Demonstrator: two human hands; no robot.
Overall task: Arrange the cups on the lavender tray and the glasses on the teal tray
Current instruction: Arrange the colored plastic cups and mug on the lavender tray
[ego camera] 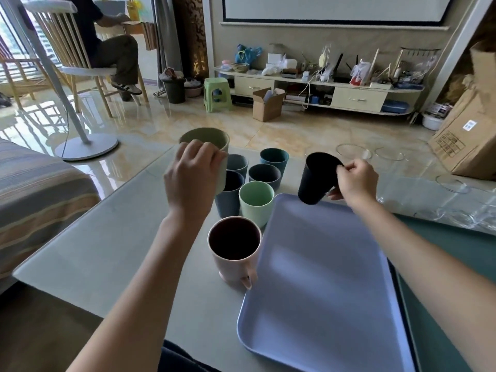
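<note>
Both hands lift cups above the table.

The left hand point(193, 173) grips a sage-green cup point(212, 138) around its side; the right hand point(354, 181) pinches the rim of a black cup point(318, 181) tilted over the lavender tray's point(322, 277) far edge. Other cups point(256, 200) stand between the hands; clear glasses point(354, 153) sit beyond the right hand, the teal tray point(456, 253) under its forearm.

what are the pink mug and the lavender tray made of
Pink mug: probably matte plastic or wheat-straw composite; dull, even surface, thick rim, no glaze shine. Lavender tray: likely smooth plastic or melamine; soft satin window reflections, rounded moulded rim.
</note>
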